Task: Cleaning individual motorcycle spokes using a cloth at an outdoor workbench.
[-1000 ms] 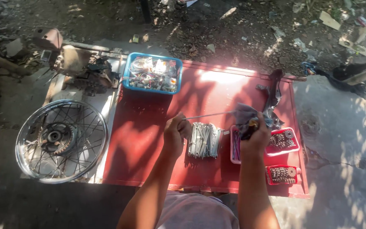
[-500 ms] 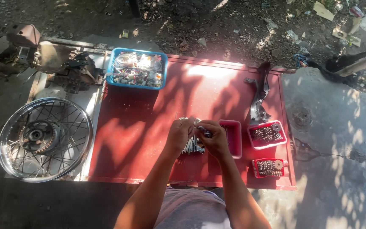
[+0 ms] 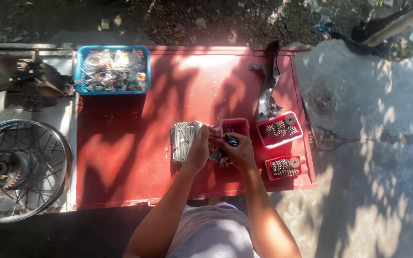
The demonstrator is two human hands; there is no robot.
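Both hands (image 3: pixel 221 147) are pinching a small dark part (image 3: pixel 231 140) over the red table (image 3: pixel 135 157), spokes (image 3: pixel 183 138) lying bundled left, wheel (image 3: pixel 17 169) already laced.

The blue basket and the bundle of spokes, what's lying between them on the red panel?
Nothing: in the head view, only bare red panel separates the blue basket from the spokes.

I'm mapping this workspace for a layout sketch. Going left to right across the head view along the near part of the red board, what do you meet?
Spoked wheel → bundle of metal spokes → left hand → right hand → small red tray of nipples, then the concrete ground.
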